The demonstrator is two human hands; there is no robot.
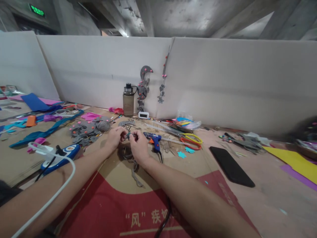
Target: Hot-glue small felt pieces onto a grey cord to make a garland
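Single view, worn on head. Looks forward and somewhat down across table [269,198] to white panels [235,76] standing beyond. Wide take: concrete ceiling [173,16] along top. Table near, below lens; left hand [116,137], right hand [139,147] left of centre.

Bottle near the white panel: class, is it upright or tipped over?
Upright: the bottle stands on its base, with its dark cap at the top.

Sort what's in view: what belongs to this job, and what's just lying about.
Likely part of the job:
small piece in left hand and right hand
yarn below
glue gun

Seemingly just lying about:
phone
bottle
clock
yellow sheet
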